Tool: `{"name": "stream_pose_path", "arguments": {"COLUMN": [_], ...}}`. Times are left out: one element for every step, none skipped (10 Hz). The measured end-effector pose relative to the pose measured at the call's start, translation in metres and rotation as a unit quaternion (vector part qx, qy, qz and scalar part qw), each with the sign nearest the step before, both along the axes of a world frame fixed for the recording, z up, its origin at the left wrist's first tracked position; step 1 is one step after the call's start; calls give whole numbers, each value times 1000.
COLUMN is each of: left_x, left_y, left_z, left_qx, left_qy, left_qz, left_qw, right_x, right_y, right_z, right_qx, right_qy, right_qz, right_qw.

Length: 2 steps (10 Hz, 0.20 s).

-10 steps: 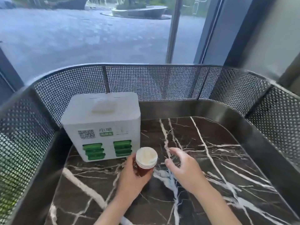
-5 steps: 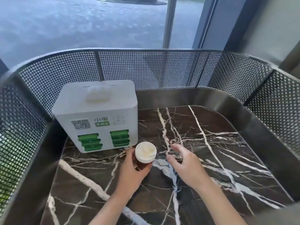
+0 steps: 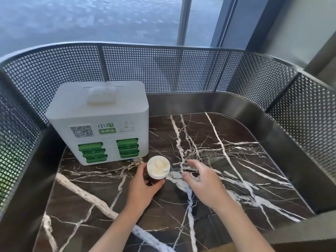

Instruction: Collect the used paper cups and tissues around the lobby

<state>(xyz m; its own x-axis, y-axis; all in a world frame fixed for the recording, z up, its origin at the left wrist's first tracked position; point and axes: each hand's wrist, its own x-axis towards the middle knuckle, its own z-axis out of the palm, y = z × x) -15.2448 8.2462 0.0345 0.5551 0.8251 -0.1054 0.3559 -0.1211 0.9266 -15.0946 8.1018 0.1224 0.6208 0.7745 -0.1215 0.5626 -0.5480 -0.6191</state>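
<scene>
My left hand [image 3: 143,186] grips a stack of brown paper cups [image 3: 157,170] with white rims, held upright just above the dark marble table [image 3: 227,179]. White crumpled tissue fills the top cup. My right hand [image 3: 203,180] hovers just right of the stack with its fingers loosely spread, holding nothing. A white wad that looks like tissue [image 3: 101,97] lies on top of the white box at the back left.
A white power-bank rental box [image 3: 100,122] with green slots stands at the table's back left. A perforated metal rail [image 3: 163,68] rings the table on three sides. Behind it are glass panes and a dark frame post [image 3: 183,20].
The view has tilted down and drawn a little closer. Both hands stay in nearly the same pose, the left holding the cup stack, the right beside it.
</scene>
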Motion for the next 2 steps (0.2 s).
{"name": "stream_pose_path", "arguments": {"left_x": [-1,-2], "left_y": [-2,-5], "left_z": [-2,-6], "left_qx": [1,-2], "left_qy": [-13,-22], "left_qz": [-1,11], "left_qw": [1000,1000], "right_x": [-3,-6], "right_y": [-3,-4], "right_z": [-2,-2], "right_qx": [-6,-4], "right_qy": [-12,-20], "right_qz": [1,-7], "right_qw": [1000,1000]}}
